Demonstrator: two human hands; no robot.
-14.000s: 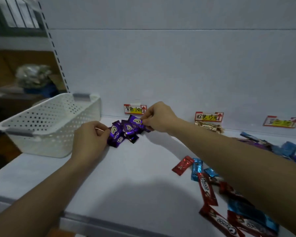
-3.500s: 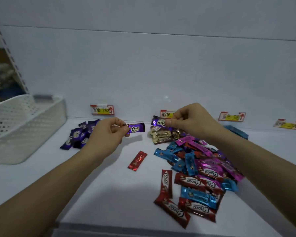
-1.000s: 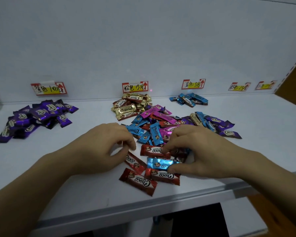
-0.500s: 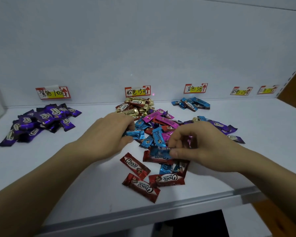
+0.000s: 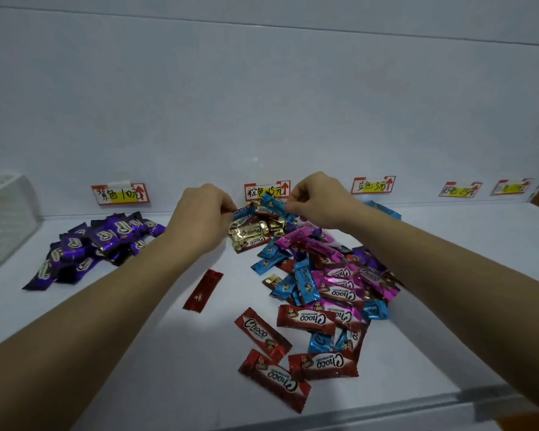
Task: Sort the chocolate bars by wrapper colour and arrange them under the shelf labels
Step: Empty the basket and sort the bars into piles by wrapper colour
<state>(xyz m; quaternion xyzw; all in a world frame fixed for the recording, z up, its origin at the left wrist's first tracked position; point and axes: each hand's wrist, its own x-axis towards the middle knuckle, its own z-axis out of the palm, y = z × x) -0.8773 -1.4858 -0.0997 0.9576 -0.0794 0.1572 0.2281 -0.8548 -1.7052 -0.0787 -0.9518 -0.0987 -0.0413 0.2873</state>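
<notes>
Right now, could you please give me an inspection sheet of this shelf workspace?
Surface: white shelf with a metal front edge.
Job's things: purple bars piled under the first label; gold bars under the second label; blue bars under the third label, partly hidden by the right arm; unsorted mixed pile centre-right; one red bar lying apart to its left.
Clutter: white basket at the far left.
Hands: left hand pinches a blue bar; right hand pinches a second blue bar; both are above the gold bars.
Cables: nothing seen.
Surroundings: white back wall.
</notes>
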